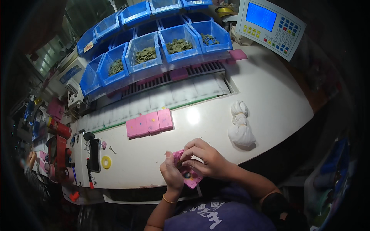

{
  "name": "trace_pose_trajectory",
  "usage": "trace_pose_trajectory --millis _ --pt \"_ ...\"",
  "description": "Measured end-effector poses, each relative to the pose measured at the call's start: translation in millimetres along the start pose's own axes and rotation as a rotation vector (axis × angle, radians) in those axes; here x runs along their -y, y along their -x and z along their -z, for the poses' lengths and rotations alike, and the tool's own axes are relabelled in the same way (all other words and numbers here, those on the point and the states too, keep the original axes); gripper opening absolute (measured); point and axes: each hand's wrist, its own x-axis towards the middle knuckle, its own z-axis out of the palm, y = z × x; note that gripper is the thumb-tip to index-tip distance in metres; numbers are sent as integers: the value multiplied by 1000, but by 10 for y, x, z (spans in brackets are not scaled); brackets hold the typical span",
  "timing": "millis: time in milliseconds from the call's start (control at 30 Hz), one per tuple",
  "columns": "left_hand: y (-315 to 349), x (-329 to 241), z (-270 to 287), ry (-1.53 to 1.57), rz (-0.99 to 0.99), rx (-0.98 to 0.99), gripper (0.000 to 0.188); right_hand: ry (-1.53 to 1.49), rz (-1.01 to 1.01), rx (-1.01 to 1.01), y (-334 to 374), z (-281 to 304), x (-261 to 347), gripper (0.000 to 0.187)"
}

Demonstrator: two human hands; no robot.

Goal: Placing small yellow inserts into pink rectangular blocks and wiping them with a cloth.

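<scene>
Our left hand (172, 175) cups the pink block (194, 181) at the bench's (208, 119) near edge, seemingly to steady it while our right hand (208, 158) curls its fingers over the upper face; we cannot tell whether they pinch anything. Toward the right edge, a white cloth bundle (242, 133) sits clear of our hands. Farther back, four pink blocks (153, 123) lie side by side, probably for easy reach, before open-fronted blue bins (178, 57).
</scene>
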Motion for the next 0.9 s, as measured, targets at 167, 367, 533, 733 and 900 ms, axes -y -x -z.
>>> trace_pose_trajectory --millis 167,367,533,733,900 --pt "-18 57 31 23 32 -16 44 3 -78 105 -29 29 32 15" --pt "17 -43 -48 10 69 -11 46 9 -50 31 18 -37 -33 15" --pt "-36 15 -22 19 24 -59 53 -20 -103 41 -3 -17 -5 18" --pt "-28 -83 -84 48 64 -14 60 96 -35 38 33 -31 -63 26" --pt "-44 -77 -83 47 101 -2 63 212 26 -9 53 -50 -108 25"
